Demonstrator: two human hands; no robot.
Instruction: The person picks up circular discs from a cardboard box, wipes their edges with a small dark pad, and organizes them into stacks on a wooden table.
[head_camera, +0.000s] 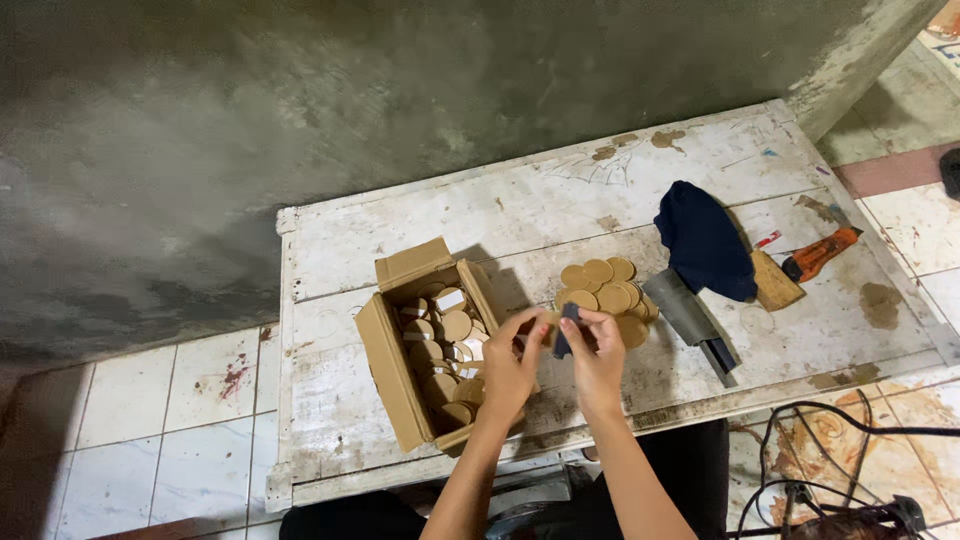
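Dark, perhaps sandpaper, strip in both hands' grip

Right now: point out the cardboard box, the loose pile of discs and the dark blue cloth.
cardboard box (385, 375), head view, on its left outer wall.
pile of discs (605, 290), head view, on a disc mid-pile.
dark blue cloth (705, 245), head view, on its middle.

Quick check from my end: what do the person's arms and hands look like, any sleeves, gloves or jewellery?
Both forearms are bare, with no sleeves in view. The left hand and right hand wear no gloves. No watch, bracelet or ring is visible, though the fingers are too small to be certain.
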